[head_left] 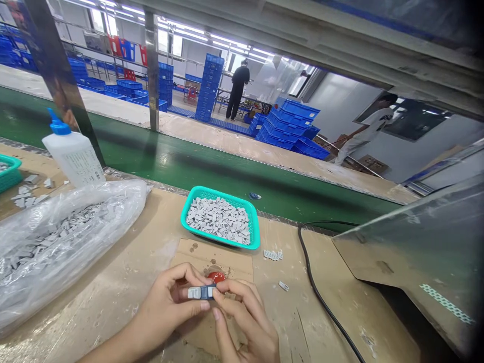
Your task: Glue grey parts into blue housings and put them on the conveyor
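Note:
Between my two hands is a small plastic piece (201, 292), light grey at its left end and dark blue with a pale patch towards the right. My left hand (170, 295) grips it between thumb and fingers. The fingertips of my right hand (244, 312) pinch its right end. Just behind my fingers lies a red object (217, 277), partly hidden, on a stained cardboard sheet (234, 262). A turquoise basket (258, 234) full of small grey plastic parts (219, 219) stands beyond it.
A clear plastic bag (124, 201) of grey parts lies left, before a white bottle (75, 156) with a blue cap. Right are a row of grey pieces (273, 255), one loose piece (283, 286) and a black cable (313, 282). Behind runs a green belt (170, 161); two people stand farther off.

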`<state>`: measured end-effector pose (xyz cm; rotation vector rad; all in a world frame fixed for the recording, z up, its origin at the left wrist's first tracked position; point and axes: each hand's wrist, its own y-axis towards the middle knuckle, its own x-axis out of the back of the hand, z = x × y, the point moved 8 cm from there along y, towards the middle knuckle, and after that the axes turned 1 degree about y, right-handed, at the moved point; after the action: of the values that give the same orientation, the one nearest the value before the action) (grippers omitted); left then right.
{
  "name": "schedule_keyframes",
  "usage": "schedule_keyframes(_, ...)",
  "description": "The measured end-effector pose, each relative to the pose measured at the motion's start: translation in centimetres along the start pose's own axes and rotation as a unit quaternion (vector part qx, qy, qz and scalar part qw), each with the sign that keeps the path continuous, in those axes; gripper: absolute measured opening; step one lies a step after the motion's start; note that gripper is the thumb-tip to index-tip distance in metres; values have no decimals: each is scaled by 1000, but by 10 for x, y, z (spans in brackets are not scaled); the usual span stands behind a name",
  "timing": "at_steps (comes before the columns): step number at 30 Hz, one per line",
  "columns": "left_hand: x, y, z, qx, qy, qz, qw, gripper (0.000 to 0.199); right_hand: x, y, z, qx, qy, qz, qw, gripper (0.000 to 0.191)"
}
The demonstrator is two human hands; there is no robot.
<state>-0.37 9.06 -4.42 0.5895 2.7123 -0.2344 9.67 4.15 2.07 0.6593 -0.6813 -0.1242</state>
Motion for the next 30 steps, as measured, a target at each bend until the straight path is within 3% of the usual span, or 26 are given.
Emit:
schedule_keyframes(4, 4, -2, 1, -11, 23, -28, 999, 13, -3, -9, 0, 6, -16, -68, 998, 30)
schedule_keyframes(11, 4, -1, 3, -12, 22, -34, 999, 11, -9, -12, 1, 17, -13, -79, 997, 35)
schedule_keyframes(15, 5, 1, 12, 51, -106, -66, 991, 20, -17, -12, 2, -13, -17, -33, 999, 40)
schedule_keyframes(18, 5, 2, 17, 94, -202, -85, 971, 32, -10, -1, -6, -26, -42, -4, 999, 39)
schedule_keyframes(21, 10, 4, 13, 93, -200, -102, 970, 33, 6, 26, -35, -63, -79, 23, 995, 32)
schedule_keyframes(25, 11, 5, 4, 87, -162, -79, 980, 35, 12, 72, -94, -116, -144, 81, 979, 22)
schedule_keyframes(30, 27, 5, -2, 95, -162, -103, 977, 47, -18, 112, -143, -119, -208, 186, 953, 12)
